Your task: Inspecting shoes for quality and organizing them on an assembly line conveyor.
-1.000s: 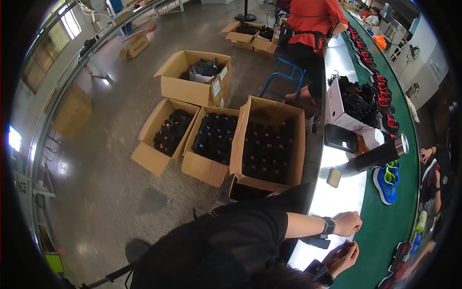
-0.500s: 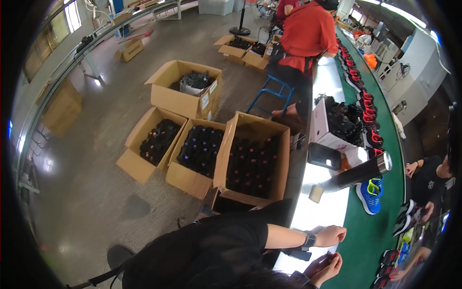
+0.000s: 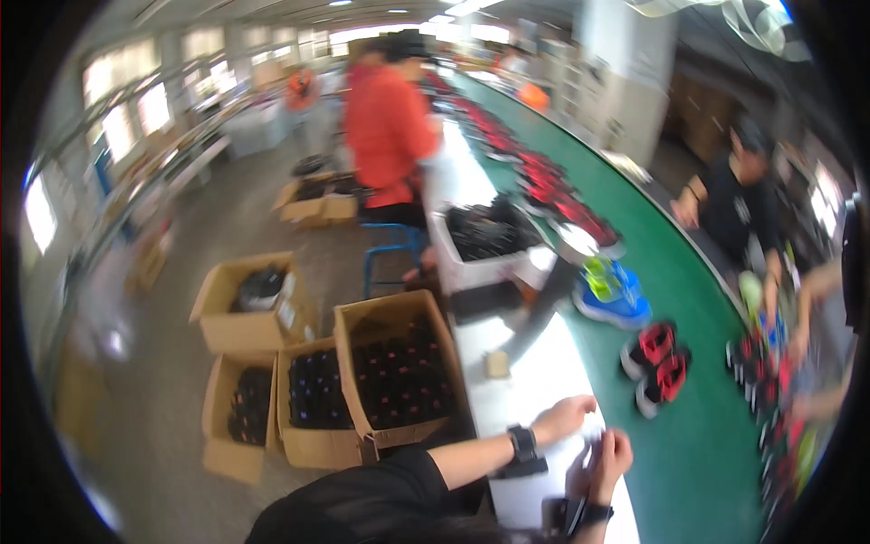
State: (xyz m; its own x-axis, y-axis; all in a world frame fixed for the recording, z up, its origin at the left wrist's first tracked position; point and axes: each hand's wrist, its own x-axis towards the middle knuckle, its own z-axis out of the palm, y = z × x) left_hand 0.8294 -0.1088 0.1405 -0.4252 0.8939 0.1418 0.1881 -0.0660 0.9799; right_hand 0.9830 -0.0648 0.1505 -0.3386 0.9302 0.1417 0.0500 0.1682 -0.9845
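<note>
Over the white bench top (image 3: 521,385), beside the green belt, my two hands are close together. My left hand (image 3: 562,420), with a watch (image 3: 523,444) on its wrist, has its fingers curled and pressed together. Closed too is my right hand (image 3: 613,461), just nearer, with a dark band at the wrist. Blur hides whatever small thing the fingers may hold. A dark flat object (image 3: 524,469) lies under my left wrist. Beyond the hands, on the belt, sit a pair of black and red shoes (image 3: 656,364) and a blue and lime shoe (image 3: 612,295).
The green belt (image 3: 698,426) carries a row of red and black shoes (image 3: 544,181). A small beige block (image 3: 497,364), a blurred dark bottle (image 3: 544,304) and a white box (image 3: 462,258) are on the bench. Cartons (image 3: 449,363) stand left. Co-workers stand ahead (image 3: 385,127) and across (image 3: 739,204).
The view has swung up and rightward, bringing in the black and red pair and more of the co-worker across the belt. My hands stay close together, fingers still curled.
</note>
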